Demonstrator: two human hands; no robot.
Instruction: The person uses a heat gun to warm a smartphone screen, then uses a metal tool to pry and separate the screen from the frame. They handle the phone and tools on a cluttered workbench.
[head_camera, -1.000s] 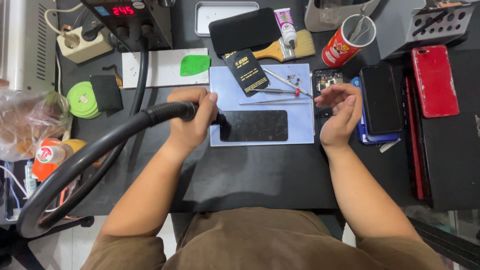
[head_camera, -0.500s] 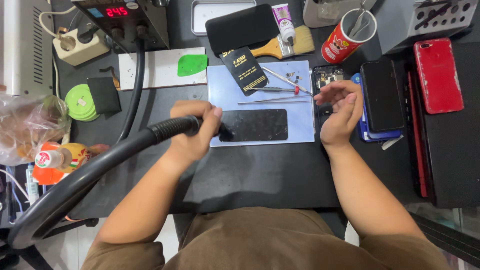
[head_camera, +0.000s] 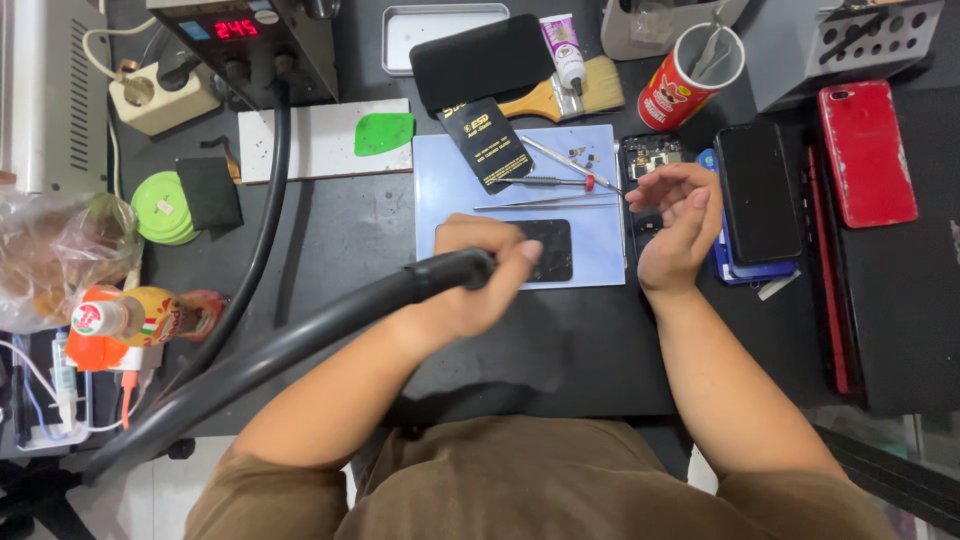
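Much of the dark phone (head_camera: 548, 248) lying on the pale blue mat (head_camera: 520, 205) is hidden behind the left hand (head_camera: 478, 280), so only its right part with a cracked, glossy face shows. The tip of the black hot-air hose (head_camera: 300, 340) is also covered by that hand; its nozzle cannot be made out. The left grip is closed around the hose end, fingers wrapped over the smooth, thick rubbery tube, which curves away to the left and near edge of the bench (head_camera: 560, 350). The right hand (head_camera: 675, 225) hovers just right of the mat with fingers loosely curled and the grip open, holding nothing that can be seen; it partly covers a small opened phone body (head_camera: 650, 155) behind it. On the far part of the mat lie thin metal tweezers (head_camera: 545, 205) and a slim screwdriver (head_camera: 550, 182). Further right a flat red phone (head_camera: 865, 155) rests on the matte black bench.
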